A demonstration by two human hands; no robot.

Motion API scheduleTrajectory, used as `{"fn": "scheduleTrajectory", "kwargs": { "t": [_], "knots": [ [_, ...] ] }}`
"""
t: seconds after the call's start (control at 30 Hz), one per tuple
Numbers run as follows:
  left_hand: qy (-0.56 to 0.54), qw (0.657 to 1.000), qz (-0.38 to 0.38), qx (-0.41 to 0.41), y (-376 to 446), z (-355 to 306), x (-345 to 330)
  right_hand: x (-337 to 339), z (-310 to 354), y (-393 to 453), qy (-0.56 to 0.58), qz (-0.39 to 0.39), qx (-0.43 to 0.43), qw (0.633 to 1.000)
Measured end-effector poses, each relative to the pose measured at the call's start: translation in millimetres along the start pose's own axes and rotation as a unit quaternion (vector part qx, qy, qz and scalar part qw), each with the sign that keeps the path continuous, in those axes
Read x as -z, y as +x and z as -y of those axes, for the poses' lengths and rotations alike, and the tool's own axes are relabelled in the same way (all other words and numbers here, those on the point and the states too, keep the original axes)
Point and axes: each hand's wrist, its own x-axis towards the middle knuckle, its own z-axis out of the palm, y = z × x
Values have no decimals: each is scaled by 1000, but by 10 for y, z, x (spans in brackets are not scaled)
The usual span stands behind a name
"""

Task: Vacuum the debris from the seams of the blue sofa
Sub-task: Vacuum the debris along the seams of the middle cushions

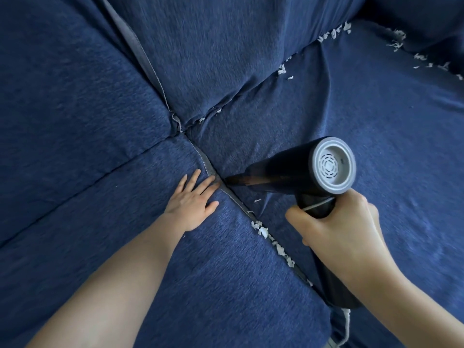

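Vacuum nozzle [234, 181] tip blurred at seam [221, 183]

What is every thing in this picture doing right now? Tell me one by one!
Left hand: open, flat on the cushion beside the seam.
Right hand: grips the vacuum's handle.
Handheld vacuum: held, nozzle tip at the seam near the left fingers.
White debris: lying along the seam nearer the person, not yet picked up.
More white debris: scattered along the back seams.
Blue sofa: fabric wrinkled.

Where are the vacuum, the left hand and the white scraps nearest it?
vacuum [301, 169], head view, dark body.
left hand [193, 200], head view, back of hand.
scraps [261, 229], head view, clump on the seam.
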Motion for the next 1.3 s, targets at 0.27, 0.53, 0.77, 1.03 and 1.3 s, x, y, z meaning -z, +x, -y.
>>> {"fn": "scheduleTrajectory", "kwargs": {
  "t": [0.27,0.53,0.77,1.03,1.3],
  "knots": [
    [19,1000,-2,0,-14,8,-20,-25,-14,-17,-34,9,-9,999],
    [19,1000,-7,8,-117,13,-84,177,-72,-142,-49,11,-20,999],
    [-31,997,-62,13,-338,2,-248,290,-133,-244,-59,8,-16,998],
    [-73,986,-118,98,-685,-273,-511,535,-171,-356,-50,-32,-6,998],
    [-103,979,-115,131,-792,-544,-630,499,-311,-497,-82,12,-4,997]
  ]
}}
